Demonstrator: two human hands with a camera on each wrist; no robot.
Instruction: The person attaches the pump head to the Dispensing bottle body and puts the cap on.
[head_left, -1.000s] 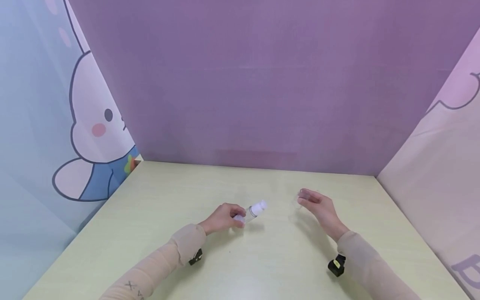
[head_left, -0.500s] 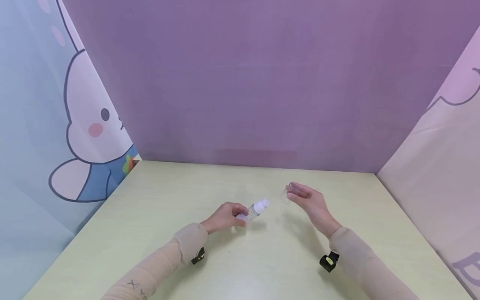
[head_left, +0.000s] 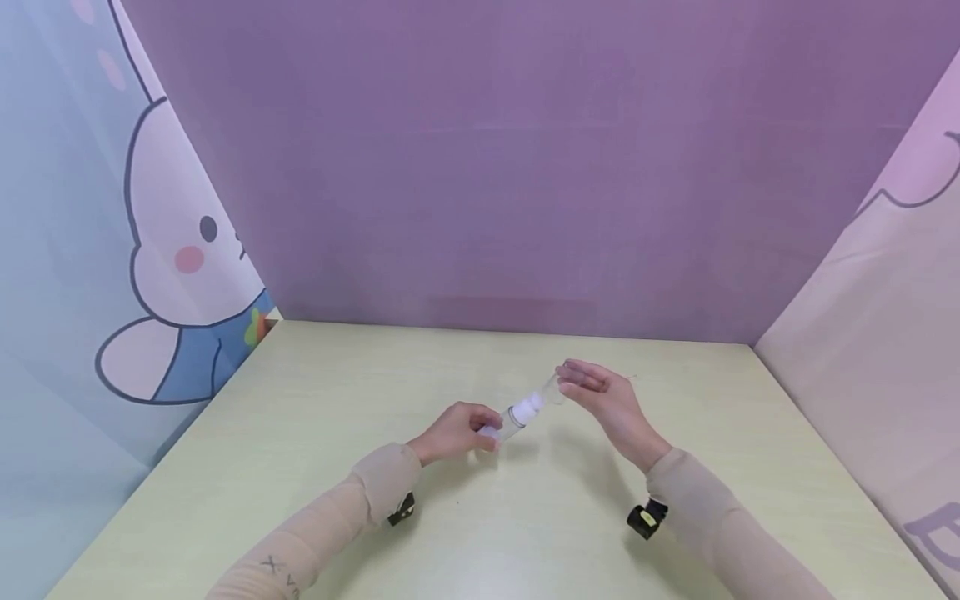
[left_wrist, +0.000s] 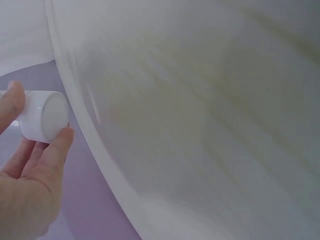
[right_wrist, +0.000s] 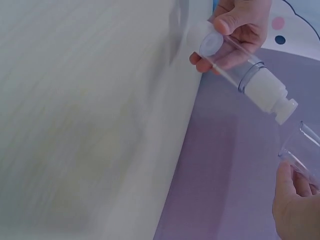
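My left hand (head_left: 459,431) grips a clear pump bottle (right_wrist: 232,70) around its base, above the table. The bottle is tilted, its white pump head (right_wrist: 267,92) pointing up and to the right. In the left wrist view, the white bottom (left_wrist: 54,117) of the bottle shows between thumb and fingers. My right hand (head_left: 611,408) pinches a clear cap (right_wrist: 302,150) between thumb and fingers. The cap's open end faces the pump head; a small gap parts them in the right wrist view. In the head view the two nearly line up.
A pale wooden table (head_left: 360,367) lies beneath both hands. Behind it stands a purple backdrop (head_left: 510,183). Printed cloths flank it, one with a cartoon rabbit (head_left: 187,217) on the left. Black wrist cameras hang under both forearms, the right one (head_left: 647,518) close above the table.
My right hand has moved left with the cap, bringing it close to the pump head. The left hand, still holding the bottle, has shifted slightly right.
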